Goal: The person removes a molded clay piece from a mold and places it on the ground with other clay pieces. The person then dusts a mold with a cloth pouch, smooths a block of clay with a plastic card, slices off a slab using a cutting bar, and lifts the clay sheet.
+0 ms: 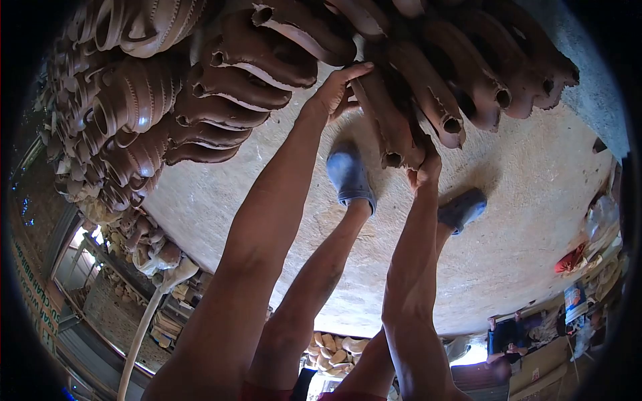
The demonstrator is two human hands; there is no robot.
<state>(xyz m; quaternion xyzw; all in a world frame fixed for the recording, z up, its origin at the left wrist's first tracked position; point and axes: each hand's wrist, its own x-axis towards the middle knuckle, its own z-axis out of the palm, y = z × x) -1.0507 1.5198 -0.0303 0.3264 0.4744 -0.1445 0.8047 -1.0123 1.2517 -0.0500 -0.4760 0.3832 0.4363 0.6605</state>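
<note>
Pale, rough floor [528, 220] carries rows of brown, hollow clay pieces [307, 33] already laid out, while one brown tubular clay piece [384, 117] beside them, its ends pinched by left hand [334, 93] and right hand [426, 172], seems not yet released.

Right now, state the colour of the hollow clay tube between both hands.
The hollow clay tube is dull brown, clearest in the head view.

We are stretching our left arm [261, 234] forward, farther than our right arm [410, 267]. At the grip's far end our left hand [332, 93] is extending one digit above and curling others below, while at its near end our right hand [428, 171] is clasping with bent fingers.
</note>
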